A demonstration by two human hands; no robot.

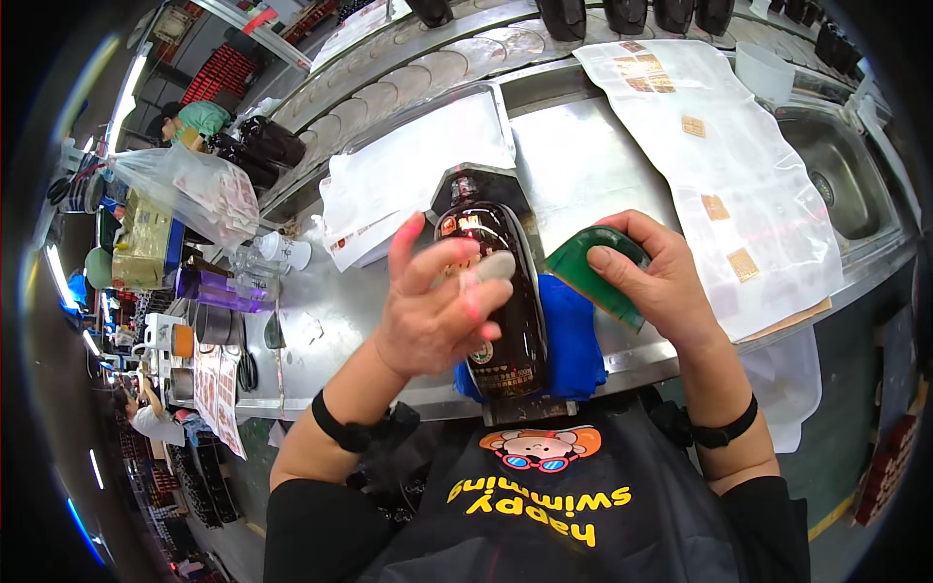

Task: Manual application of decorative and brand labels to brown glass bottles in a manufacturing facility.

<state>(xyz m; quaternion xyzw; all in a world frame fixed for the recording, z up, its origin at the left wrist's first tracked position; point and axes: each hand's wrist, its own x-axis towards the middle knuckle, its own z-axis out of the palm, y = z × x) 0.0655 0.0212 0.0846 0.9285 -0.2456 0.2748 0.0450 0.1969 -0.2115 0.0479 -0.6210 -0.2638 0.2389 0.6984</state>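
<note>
A dark brown glossy bottle (503, 335) with gold print lies before me, its neck pointing away, on a metal holder (525, 413). My left hand (437, 301) hovers over or touches the bottle's upper side, fingers apart and slightly blurred; a pale cover shows on one fingertip. Whether it touches the glass I cannot tell. To the right of the bottle, my right hand (661, 277) grips a green flat scraper (598, 272) between thumb and fingers, apart from the bottle. A blue cloth (575, 340) lies beside and under the bottle.
White sheets (418, 160) lie on a tray at the back left. A translucent sheet with gold decals (748, 209) spreads at right, next to a metal sink (846, 175). Dark bottles (562, 17) stand on a conveyor (437, 73) behind. Other people work at far left.
</note>
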